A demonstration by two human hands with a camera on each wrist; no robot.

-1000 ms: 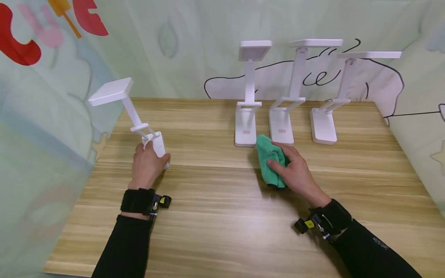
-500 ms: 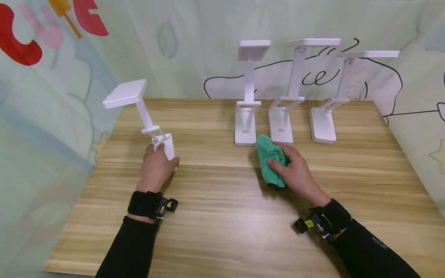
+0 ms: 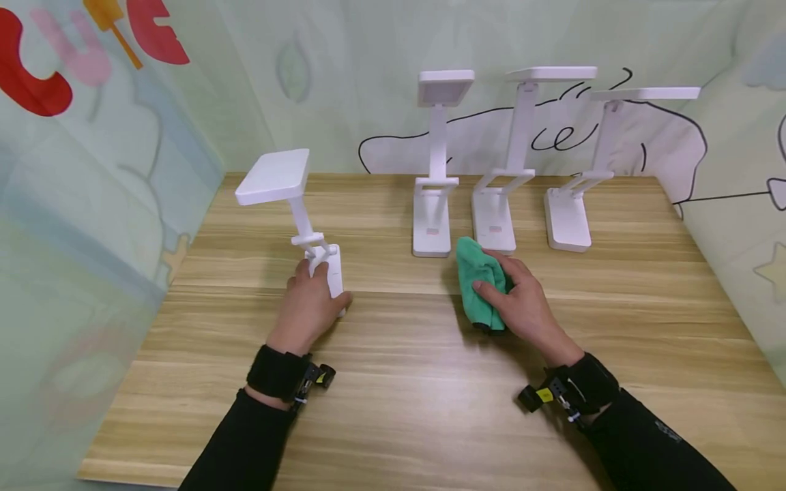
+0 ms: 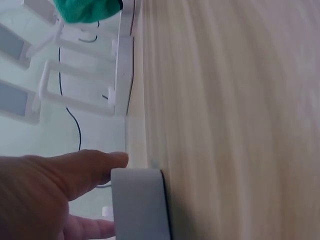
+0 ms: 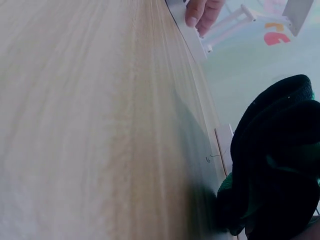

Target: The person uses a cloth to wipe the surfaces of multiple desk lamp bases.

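My left hand (image 3: 310, 303) grips the base of a white desk lamp (image 3: 274, 179), its thumb along the right side of the base. The lamp stands upright with its head angled to the left. In the left wrist view the near end of that lamp's base (image 4: 140, 202) shows beside the thumb. My right hand (image 3: 522, 300) holds a folded green cloth (image 3: 480, 285), thumb on top, just in front of the middle lamp of the row. From the right wrist the bunched cloth (image 5: 280, 150) looks dark, and most of that hand is hidden.
Three more white desk lamps stand in a row at the back: one on the left (image 3: 432, 225), one in the middle (image 3: 494, 225) and one on the right (image 3: 568, 221). Behind the wooden table (image 3: 399, 409) hangs a printed curtain (image 3: 344, 82).
My left hand has moved the lamp to the right and slightly nearer, towards the row. My right hand and the cloth have stayed almost where they were.
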